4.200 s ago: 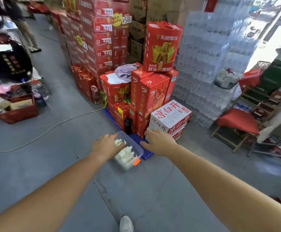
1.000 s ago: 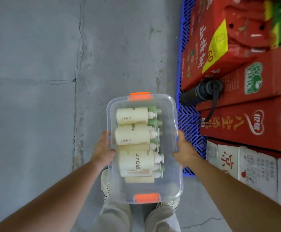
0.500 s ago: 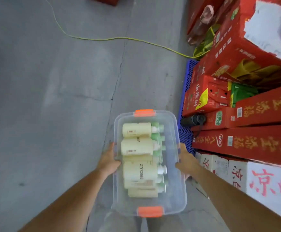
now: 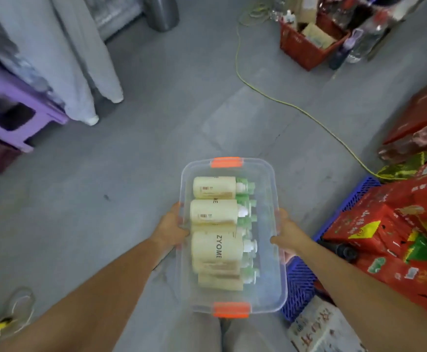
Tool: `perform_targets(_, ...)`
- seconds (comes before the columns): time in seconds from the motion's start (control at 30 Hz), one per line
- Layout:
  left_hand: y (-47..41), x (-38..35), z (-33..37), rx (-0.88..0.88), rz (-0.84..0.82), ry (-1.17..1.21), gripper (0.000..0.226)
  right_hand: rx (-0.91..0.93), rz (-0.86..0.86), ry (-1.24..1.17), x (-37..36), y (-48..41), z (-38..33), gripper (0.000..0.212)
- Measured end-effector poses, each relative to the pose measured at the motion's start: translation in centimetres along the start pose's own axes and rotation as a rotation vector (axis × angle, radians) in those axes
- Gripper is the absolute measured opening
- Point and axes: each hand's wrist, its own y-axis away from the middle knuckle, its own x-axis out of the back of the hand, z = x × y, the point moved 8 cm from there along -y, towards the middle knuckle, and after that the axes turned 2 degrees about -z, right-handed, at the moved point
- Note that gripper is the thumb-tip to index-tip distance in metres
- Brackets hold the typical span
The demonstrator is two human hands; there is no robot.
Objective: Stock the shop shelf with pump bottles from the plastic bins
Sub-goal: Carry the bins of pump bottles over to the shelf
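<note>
A person holds a clear plastic bin [image 4: 274, 280] out in front of the body, above a grey concrete floor [image 4: 136, 174]. The left hand [image 4: 171, 228] grips the middle of its left long wall and the right hand [image 4: 288, 233] grips the right wall directly opposite. The bin's long axis runs straight away from the person, with orange latches [image 4: 226, 162] at the near and far ends.

Inside, cream pump bottles [image 4: 215, 246] lie on their sides in a stack, set crosswise to the bin. Their bases are toward the left hand and their pump heads toward the right hand, so the right hand is nearer the pumps. Whether a clear lid covers them is hard to tell through the glare.

No shop shelf is in view, so the bottles probably have some way to travel before stocking starts. Red cartons [image 4: 395, 252] on a blue pallet [image 4: 301, 280] stand just to the right. A yellow cable [image 4: 296, 107] crosses the floor ahead, and a purple stool [image 4: 11, 118] sits well off to the left.
</note>
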Motion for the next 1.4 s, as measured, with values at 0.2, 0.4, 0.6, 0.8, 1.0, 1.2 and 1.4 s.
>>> perform_targets(0.2, 4.5, 6.2, -9.1, 0.112, 0.14, 0.275, 0.078, 0.088, -0.142, 0.285, -4.6, -0.4, -10.6, 0.077)
perform_targets(0.4, 8.4, 12.2, -19.3, 0.227, 0.26, 0.478, 0.078, 0.196, -0.263, 0.493, -13.1, -0.5, -21.0, 0.064)
perform_targets(0.6, 11.0, 17.6, -30.6, 0.324, 0.36, 0.66, 0.084, 0.243, -0.338, 0.678, -24.8, -1.4, -30.6, 0.063)
perform_targets(0.8, 14.1, 24.3, -39.9, 0.415, 0.448, 0.82, 0.083, 0.326, -0.395, 0.859, -36.6, -1.4, -41.0, 0.064)
perform_targets(1.0, 17.5, 32.8, -46.7, 0.475, 0.584, 0.931, 0.083, 0.389, -0.48, 0.97, -46.9, 0.3, -52.4, 0.062)
perform_targets(1.2, 18.3, 40.4, -52.1, 0.49, 0.709, 1.04, 0.086, 0.499, -0.53, 1.036, -55.9, 0.3, -63.6, 0.066)
perform_targets(1.4, 18.4, 47.7, -56.5, 0.535, 0.805, 1.111, 0.084, 0.611, -0.571, 1.199, -64.8, 0.0, -74.1, 0.066)
